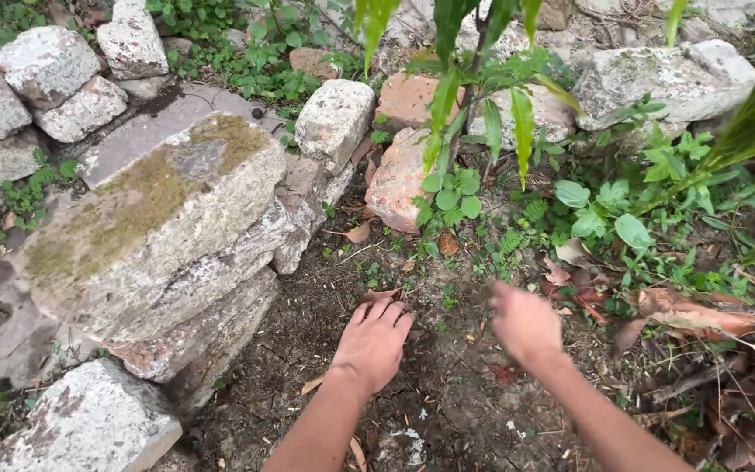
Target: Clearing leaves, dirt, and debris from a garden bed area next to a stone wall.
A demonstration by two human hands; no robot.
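My left hand (372, 343) lies palm down on bare dark soil (447, 393), fingers together and pointing away from me, close to a dry brown leaf (381, 295). My right hand (524, 322) hovers just to its right, blurred by motion, fingers curled loosely; I cannot make out anything in it. Small green weeds (450, 199) and a thin-stemmed young plant (474, 96) grow just beyond both hands.
A stack of mossy stone blocks (155, 232) rises to the left, with a loose block (89, 424) at the lower left. More stones and reddish bricks (399, 175) line the back. Dry leaves (701, 319) and low plants cover the ground at the right.
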